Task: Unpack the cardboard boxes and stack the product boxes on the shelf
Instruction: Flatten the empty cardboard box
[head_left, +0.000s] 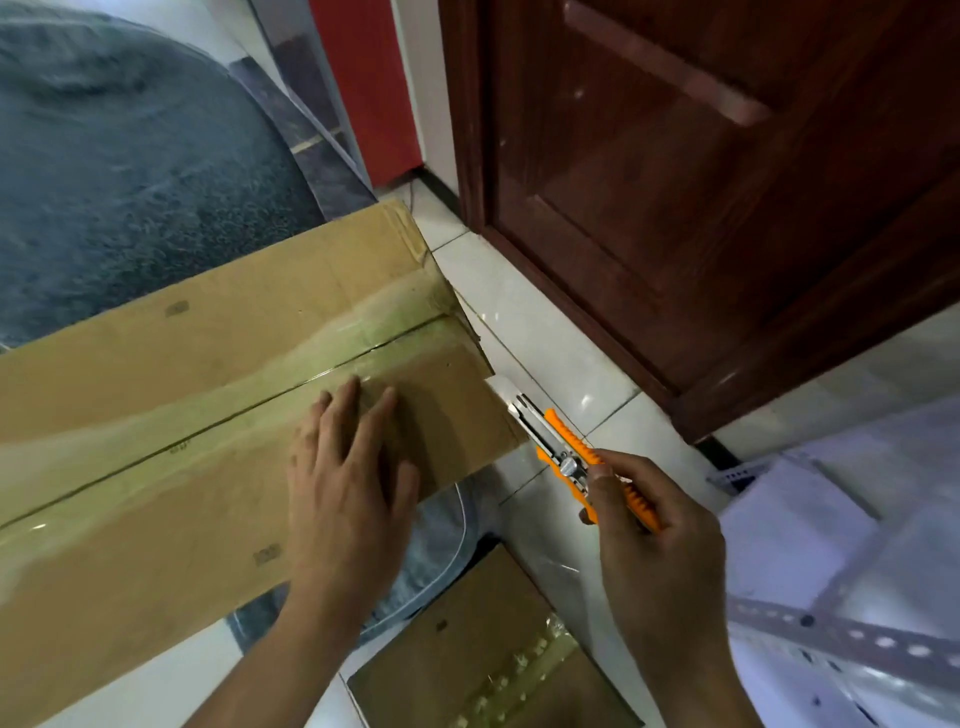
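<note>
Gripping the orange utility knife (576, 457) near right, the right hand (660, 540) is reaching the taped cardboard box (208, 415) at its right end, where 1 shallow, steady cut along the seam is advisable while the flat-fingered left hand (348, 493) is bracing it.

A home room: panelled wooden door (701, 171), white tiled floor (540, 332), grey rug (130, 171).

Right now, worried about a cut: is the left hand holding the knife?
No, the left hand lies flat on the box; the right hand grips the knife.
</note>
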